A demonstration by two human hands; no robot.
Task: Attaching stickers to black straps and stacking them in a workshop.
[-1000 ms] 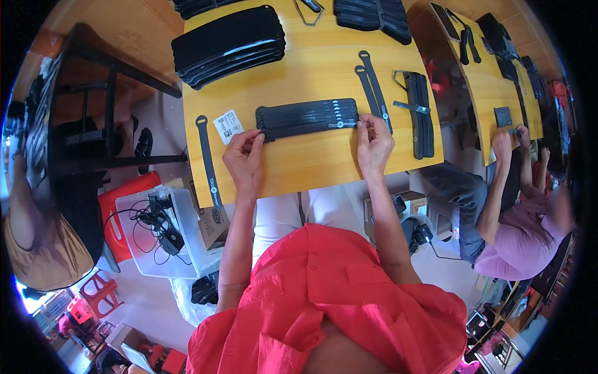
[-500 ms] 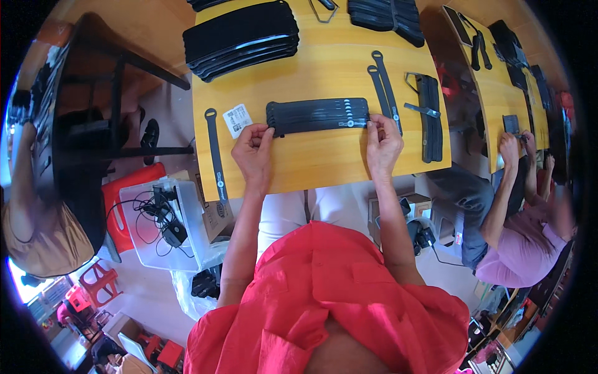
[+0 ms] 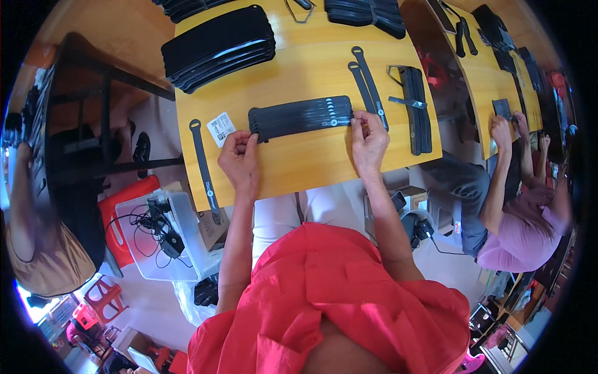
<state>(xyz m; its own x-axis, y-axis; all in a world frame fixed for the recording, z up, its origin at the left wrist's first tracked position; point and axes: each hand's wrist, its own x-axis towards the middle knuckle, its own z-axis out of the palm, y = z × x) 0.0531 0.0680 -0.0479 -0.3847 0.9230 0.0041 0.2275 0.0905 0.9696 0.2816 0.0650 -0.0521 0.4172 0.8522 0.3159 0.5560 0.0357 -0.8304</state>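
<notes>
Several black straps (image 3: 298, 116) lie side by side in an overlapping row on the yellow table (image 3: 299, 156), pale printing near their right ends. My left hand (image 3: 240, 161) pinches the left end of the nearest strap, thumb against finger. At the other end, my right hand (image 3: 370, 144) pinches the same strap. A white label (image 3: 220, 128) lies just beyond my left hand. One loose strap with a ring end (image 3: 202, 165) rests by the table's left edge. Two more ring-ended straps (image 3: 367, 87) lie beyond my right hand.
A tall stack of black strap bundles (image 3: 218, 47) stands at the far left, another black bundle (image 3: 367, 15) farther right. At the right lies a banded bundle (image 3: 418, 112). Below the table's left side sits a clear bin (image 3: 140, 249) with cables. A co-worker (image 3: 520, 224) handles something dark at a neighbouring table.
The view has turned slightly, so the table and what lies on it appear farther left and a little tilted. Both hands keep their pinch on the nearest strap's ends.
</notes>
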